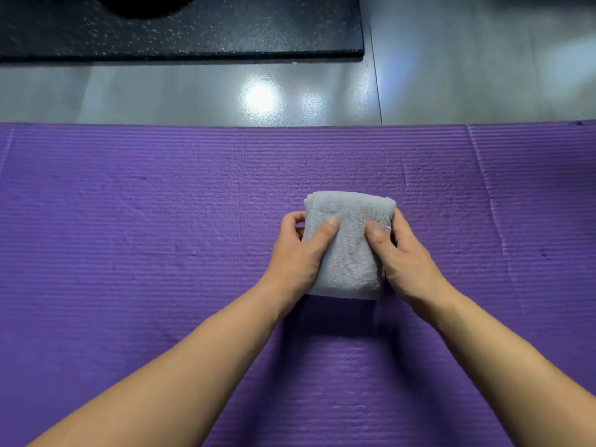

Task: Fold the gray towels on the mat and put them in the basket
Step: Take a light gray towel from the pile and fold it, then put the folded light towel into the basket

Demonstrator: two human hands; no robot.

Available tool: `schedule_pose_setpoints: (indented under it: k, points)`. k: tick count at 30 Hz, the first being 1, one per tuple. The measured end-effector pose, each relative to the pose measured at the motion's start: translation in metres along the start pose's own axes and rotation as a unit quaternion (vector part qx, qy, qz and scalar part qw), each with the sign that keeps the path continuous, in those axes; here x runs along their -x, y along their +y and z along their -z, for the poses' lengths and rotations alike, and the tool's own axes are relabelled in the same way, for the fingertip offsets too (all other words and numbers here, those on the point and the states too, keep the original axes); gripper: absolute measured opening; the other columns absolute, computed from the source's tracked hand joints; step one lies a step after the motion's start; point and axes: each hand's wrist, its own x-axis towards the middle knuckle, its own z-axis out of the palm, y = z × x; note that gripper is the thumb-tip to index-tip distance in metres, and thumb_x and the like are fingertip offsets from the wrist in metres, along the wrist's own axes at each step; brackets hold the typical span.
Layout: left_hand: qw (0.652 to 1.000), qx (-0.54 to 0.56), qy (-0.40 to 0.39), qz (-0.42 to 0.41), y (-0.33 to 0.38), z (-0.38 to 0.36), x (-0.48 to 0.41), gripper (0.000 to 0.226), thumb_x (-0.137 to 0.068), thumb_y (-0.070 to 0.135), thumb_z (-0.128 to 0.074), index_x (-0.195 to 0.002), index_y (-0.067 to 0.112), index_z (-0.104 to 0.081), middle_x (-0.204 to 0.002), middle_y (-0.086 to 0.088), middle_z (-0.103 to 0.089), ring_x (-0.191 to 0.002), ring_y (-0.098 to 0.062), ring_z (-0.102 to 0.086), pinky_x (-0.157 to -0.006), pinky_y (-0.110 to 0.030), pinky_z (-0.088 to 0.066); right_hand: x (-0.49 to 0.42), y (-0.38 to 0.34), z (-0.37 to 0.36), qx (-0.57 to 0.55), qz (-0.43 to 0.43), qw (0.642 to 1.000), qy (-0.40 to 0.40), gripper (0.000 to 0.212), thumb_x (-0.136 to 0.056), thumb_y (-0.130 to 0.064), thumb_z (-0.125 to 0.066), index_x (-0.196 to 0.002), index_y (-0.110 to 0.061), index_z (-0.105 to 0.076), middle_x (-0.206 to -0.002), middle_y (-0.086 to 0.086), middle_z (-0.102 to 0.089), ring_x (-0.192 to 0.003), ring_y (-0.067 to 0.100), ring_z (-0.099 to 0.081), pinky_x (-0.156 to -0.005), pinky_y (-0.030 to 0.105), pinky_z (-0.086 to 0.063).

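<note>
Gray towel (350, 243) sat folded small, just right of the mat's (129, 237) centre. The left hand (295, 253) and right hand (403, 250) gripped its sides, thumbs on top, fingers curled round the edges. Best lifted level w/ even grip, so the layers didn't slip. Basket wasn't in view, and fingertips under the towel were hidden — couldn't tell if it touched the mat.

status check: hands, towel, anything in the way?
Left hand and right hand both grip the gray towel, thumbs on top. Towel folded to a compact block over the purple mat. Basket not in view; nothing blocking.
</note>
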Motion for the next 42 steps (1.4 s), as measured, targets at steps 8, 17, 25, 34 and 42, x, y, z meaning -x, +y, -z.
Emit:
schedule_pose_setpoints:
  k: [8,17,25,34,42]
  points:
    - [0.999,-0.005,0.026,0.019,0.018,0.042,0.057,0.047,-0.091,0.038,-0.073,-0.126,0.013,-0.054,-0.113,0.000,-0.068,-0.087,0.002,-0.065,-0.078,-0.018,-0.051,0.065,-0.037,-0.039,0.088,0.011,0.996,-0.003,0.082,-0.095,-0.033,-0.052,-0.162,-0.029,-0.006,-0.157,-0.003,-0.042,-0.142,0.009,-0.042,-0.121,0.042,-0.032]
    - [0.994,-0.028,0.029,0.104,0.130,0.119,0.223,0.038,-0.095,0.045,-0.065,-0.122,0.019,-0.055,-0.109,0.007,-0.068,-0.089,0.003,-0.067,-0.079,-0.022,-0.052,0.196,-0.185,-0.066,0.163,0.017,0.984,-0.070,0.064,-0.101,-0.046,-0.043,-0.148,-0.066,-0.005,-0.154,-0.021,-0.038,-0.137,0.001,-0.044,-0.110,0.027,-0.039]
    - [0.983,0.034,0.121,0.136,0.243,0.188,0.359,0.048,-0.088,0.058,-0.068,-0.121,0.025,-0.058,-0.112,0.008,-0.071,-0.101,-0.009,-0.070,-0.091,-0.037,-0.056,0.274,-0.341,-0.096,0.156,0.023,0.970,-0.188,0.075,-0.094,-0.048,-0.051,-0.150,-0.065,-0.005,-0.151,-0.011,-0.044,-0.135,0.009,-0.048,-0.112,0.047,-0.042]
    - [0.959,0.125,0.227,0.114,0.299,0.290,0.449,0.053,-0.080,0.062,-0.068,-0.122,0.031,-0.060,-0.114,0.009,-0.073,-0.106,-0.013,-0.070,-0.095,-0.044,-0.056,0.294,-0.455,-0.185,0.230,0.095,0.920,-0.304,0.079,-0.097,-0.042,-0.057,-0.148,-0.068,-0.002,-0.138,-0.007,-0.054,-0.095,0.014,-0.063,-0.090,0.045,-0.054]
    - [0.927,0.146,0.322,0.122,0.299,0.456,0.502,0.037,-0.088,0.054,-0.066,-0.119,0.034,-0.061,-0.110,0.015,-0.072,-0.103,-0.008,-0.068,-0.097,-0.045,-0.054,0.313,-0.523,-0.363,0.263,0.107,0.878,-0.385,0.080,-0.098,-0.042,-0.058,-0.148,-0.067,0.000,-0.136,-0.015,-0.049,-0.099,0.012,-0.063,-0.086,0.043,-0.056]
